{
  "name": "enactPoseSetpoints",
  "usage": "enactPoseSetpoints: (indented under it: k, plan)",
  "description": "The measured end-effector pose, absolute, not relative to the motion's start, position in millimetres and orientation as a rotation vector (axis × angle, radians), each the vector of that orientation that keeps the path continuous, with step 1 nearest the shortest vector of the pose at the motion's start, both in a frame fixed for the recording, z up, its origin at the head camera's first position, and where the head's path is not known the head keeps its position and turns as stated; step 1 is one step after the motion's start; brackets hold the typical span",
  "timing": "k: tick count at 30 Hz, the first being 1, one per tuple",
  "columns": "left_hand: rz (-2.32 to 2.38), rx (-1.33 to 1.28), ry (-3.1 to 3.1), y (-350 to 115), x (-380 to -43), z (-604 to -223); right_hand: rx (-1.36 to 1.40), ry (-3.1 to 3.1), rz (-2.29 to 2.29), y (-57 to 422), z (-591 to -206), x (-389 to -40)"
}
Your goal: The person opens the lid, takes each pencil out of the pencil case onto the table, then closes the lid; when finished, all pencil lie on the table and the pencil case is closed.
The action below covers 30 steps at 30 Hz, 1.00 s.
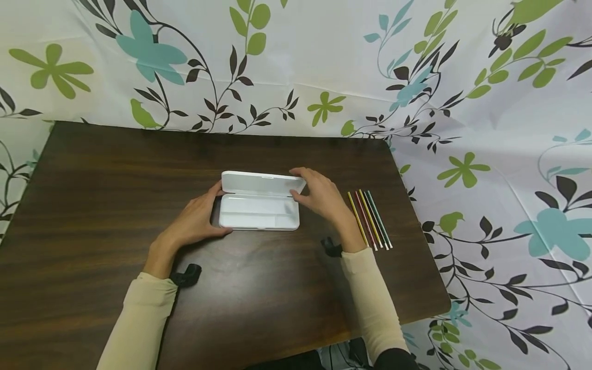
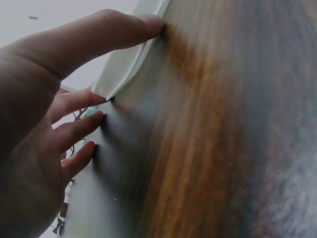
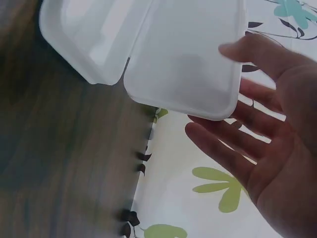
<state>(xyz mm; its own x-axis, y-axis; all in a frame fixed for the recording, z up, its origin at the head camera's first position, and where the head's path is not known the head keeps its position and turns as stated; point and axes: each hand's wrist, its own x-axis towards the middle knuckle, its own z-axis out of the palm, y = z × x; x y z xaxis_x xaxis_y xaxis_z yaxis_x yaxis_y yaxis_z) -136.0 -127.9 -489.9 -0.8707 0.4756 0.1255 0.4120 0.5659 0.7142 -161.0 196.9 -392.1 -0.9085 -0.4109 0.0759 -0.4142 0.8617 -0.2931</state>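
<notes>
A white plastic pencil case (image 1: 259, 211) lies on the table with its hinged lid (image 1: 261, 184) raised and tilted back. The case's tray is bare, with a low divider and a small compartment at the front right. Across the left end, my left hand (image 1: 191, 218) steadies the case, thumb (image 2: 133, 27) at the front corner and index finger near the back corner. My right hand (image 1: 324, 195) pinches the lid's right end, thumb (image 3: 242, 52) on the inner face and fingers behind it. Several coloured pencils (image 1: 370, 220) lie side by side, right of the case beside my right wrist.
The dark wooden table (image 1: 115, 174) reaches past the case on every side. A leaf-patterned curtain (image 1: 296, 67) hangs behind its back edge and along the right. Dark straps with small camera mounts (image 1: 186, 276) sit on both wrists.
</notes>
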Motion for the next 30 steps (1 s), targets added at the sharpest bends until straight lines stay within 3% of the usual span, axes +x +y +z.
enactPoseSetpoints:
  k: [17,30]
  plan:
    - [1.13,0.73,2.718,-127.5,-137.4,-488.6,0.981,-2.837,0.231,197.0,-418.7,-94.3]
    - [1.12,0.725,2.708,-125.9,-138.0,-490.1,0.971,-2.882,0.122,191.5,-436.5,-79.4]
